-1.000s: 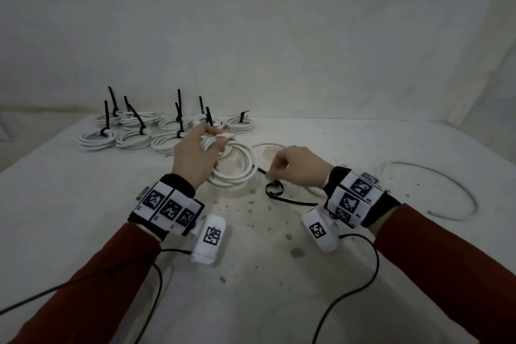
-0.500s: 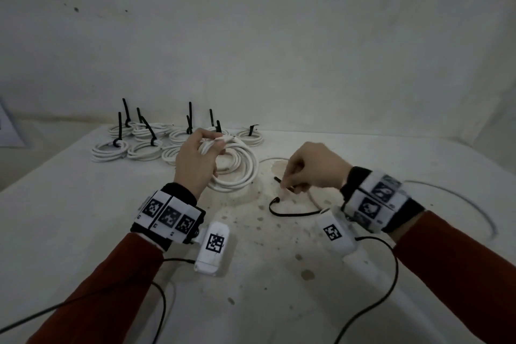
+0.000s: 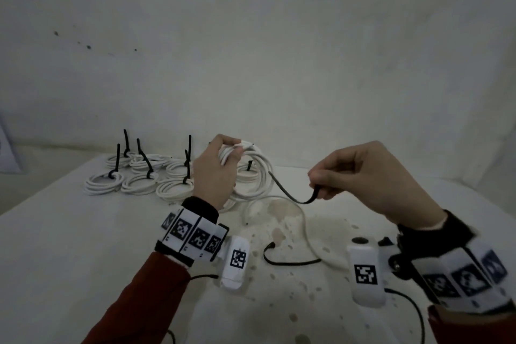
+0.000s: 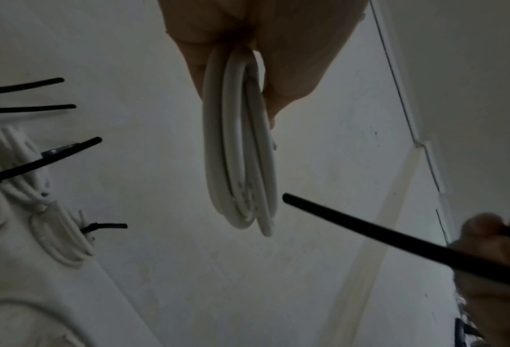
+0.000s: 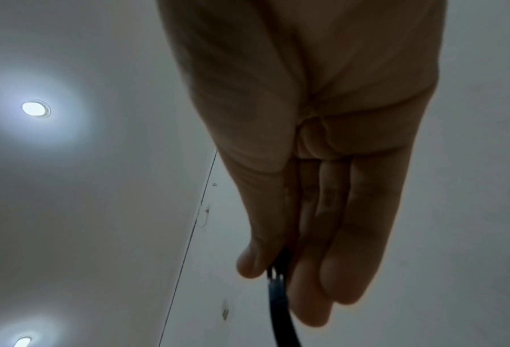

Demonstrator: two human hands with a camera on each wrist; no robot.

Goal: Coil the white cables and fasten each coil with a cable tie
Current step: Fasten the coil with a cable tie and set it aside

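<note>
My left hand point(image 3: 223, 159) grips a coil of white cable point(image 3: 258, 176) at its top and holds it upright above the table; in the left wrist view the coil point(image 4: 241, 150) hangs from my fingers. My right hand point(image 3: 321, 184) pinches one end of a black cable tie point(image 3: 290, 193). The tie's free tip reaches the right side of the coil. The left wrist view shows the tie point(image 4: 381, 232) pointing at the coil's lower loops, a little apart. The right wrist view has thumb and fingers pinching the tie point(image 5: 277, 281).
Several tied white coils point(image 3: 139, 176) with black tie tails sticking up lie at the back left of the white table point(image 3: 69, 246). A loose white cable point(image 3: 304, 226) and another black tie point(image 3: 287, 260) lie on the stained middle of the table.
My left hand has lifted the coil off the table. My right hand has picked up a black tie and raised it toward the coil. The head view has tilted up.
</note>
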